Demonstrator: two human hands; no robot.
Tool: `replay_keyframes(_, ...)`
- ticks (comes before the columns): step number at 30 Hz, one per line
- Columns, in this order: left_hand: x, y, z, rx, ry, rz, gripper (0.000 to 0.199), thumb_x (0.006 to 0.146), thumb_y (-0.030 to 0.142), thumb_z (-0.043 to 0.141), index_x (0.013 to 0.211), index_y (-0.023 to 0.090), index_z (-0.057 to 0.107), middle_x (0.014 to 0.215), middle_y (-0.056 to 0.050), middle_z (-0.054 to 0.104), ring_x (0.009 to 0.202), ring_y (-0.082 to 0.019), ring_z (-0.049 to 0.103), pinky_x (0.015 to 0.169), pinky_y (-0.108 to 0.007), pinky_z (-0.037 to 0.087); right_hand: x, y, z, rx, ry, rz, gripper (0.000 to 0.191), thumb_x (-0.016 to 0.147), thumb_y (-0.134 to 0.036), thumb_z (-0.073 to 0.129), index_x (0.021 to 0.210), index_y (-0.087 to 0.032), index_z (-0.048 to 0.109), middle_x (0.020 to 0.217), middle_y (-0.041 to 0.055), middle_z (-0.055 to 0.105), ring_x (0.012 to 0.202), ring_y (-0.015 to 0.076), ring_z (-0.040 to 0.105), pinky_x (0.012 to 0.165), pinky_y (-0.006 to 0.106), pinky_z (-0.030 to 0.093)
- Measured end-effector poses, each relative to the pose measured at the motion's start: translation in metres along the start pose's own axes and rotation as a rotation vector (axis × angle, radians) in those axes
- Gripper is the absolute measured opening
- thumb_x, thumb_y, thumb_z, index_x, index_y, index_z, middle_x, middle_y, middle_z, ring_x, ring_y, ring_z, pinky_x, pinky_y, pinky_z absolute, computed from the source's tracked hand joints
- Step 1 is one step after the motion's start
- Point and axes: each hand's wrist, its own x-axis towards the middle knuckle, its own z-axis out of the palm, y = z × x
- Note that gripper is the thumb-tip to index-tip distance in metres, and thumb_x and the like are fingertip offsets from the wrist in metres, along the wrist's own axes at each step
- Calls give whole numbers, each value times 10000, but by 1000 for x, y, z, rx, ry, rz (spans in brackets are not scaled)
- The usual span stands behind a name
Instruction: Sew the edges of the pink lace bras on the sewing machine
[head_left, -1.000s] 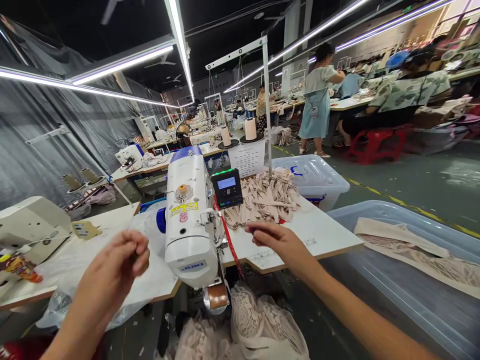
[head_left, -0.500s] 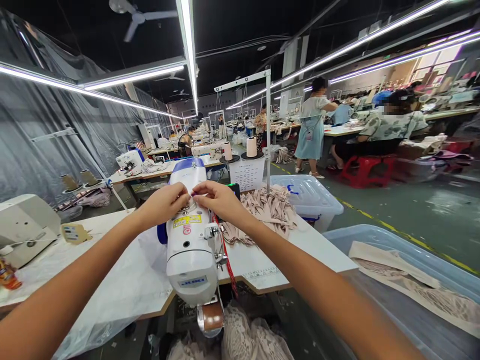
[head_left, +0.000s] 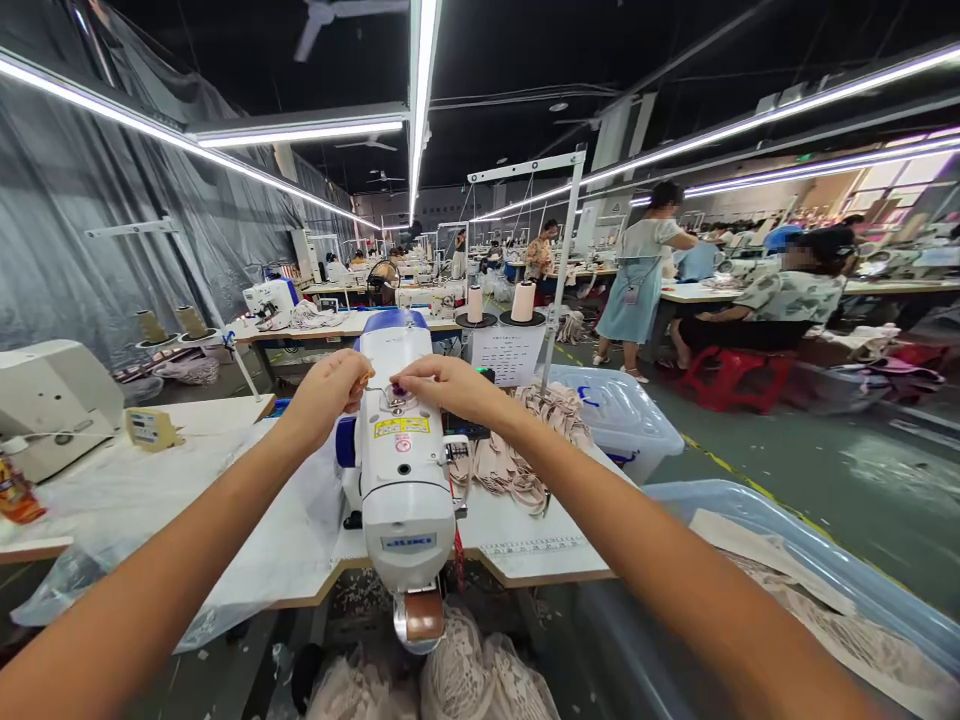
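A white and blue sewing machine (head_left: 405, 470) stands in front of me, its arm pointing towards me. Over its top, my right hand (head_left: 457, 388) pinches a small dark purple piece (head_left: 399, 391) beside a metal wire guide. My left hand (head_left: 330, 392) is closed at the machine's left side, level with the right one. Something tiny and orange-yellow shows at its fingertips, too small to name. Below the machine head, beige lace fabric (head_left: 457, 665) hangs near the brown and metal end piece (head_left: 422, 616).
Beige fabric strips (head_left: 517, 465) lie heaped on the white table (head_left: 517, 548). Two thread cones (head_left: 523, 300) stand behind. To the right are a lidded clear bin (head_left: 626, 405) and an open bin (head_left: 720, 490) with fabric. Plastic sheeting (head_left: 247, 520) covers the left side. Other people work farther off.
My hands, close together before, have drawn apart, the left one shifting off the machine's top to its left side. The purple piece now shows more clearly. My view has turned slightly left.
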Motion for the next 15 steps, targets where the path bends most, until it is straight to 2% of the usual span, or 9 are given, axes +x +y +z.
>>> replay_keyframes(2,-3,4,1,4,-56,-32,78,706,224,570,712,173,511,534,74,362,452,-49,240,426,-183,191,5,5,2,-72,100,17,199,884,-282,666,1022,-164,749,1093,88,700,935,199,649,877,352,490)
replay_keyframes(4,-6,7,4,29,-123,-42,126,748,263,603,722,173,520,522,79,353,447,-46,236,428,-182,186,10,9,3,-231,190,-84,319,863,-233,688,1175,-171,686,1217,105,640,957,197,628,893,360,478)
replay_keyframes(6,-10,9,5,63,-179,-36,199,788,306,615,696,174,498,522,78,346,452,-45,245,432,-181,189,13,9,0,-444,155,-253,287,903,-208,643,1187,-192,681,1216,99,642,995,208,605,910,360,444)
replay_keyframes(8,-14,12,6,79,-207,-42,236,818,326,601,681,173,484,522,77,335,451,-45,238,430,-183,180,10,5,-4,-661,33,-351,189,954,-214,578,1049,-186,740,1038,93,701,960,223,597,857,343,418)
replay_keyframes(9,-17,13,5,72,-211,-50,239,830,329,593,683,171,488,526,77,330,452,-45,233,429,-184,175,6,2,-6,-742,-1,-351,204,970,-225,557,993,-182,755,944,91,711,916,226,597,808,334,407)
replay_keyframes(11,-25,16,1,32,-224,-60,230,845,332,584,704,163,517,538,75,327,452,-42,223,426,-185,170,-5,-6,-8,-806,4,-306,231,982,-238,534,994,-185,758,862,85,712,841,218,593,723,316,377)
replay_keyframes(15,-41,25,-8,-85,-286,-61,231,858,347,591,728,159,558,549,69,318,455,-44,216,420,-184,181,-15,-24,-3,-709,43,-265,216,968,-306,556,991,-226,755,823,40,710,774,183,590,677,284,346)
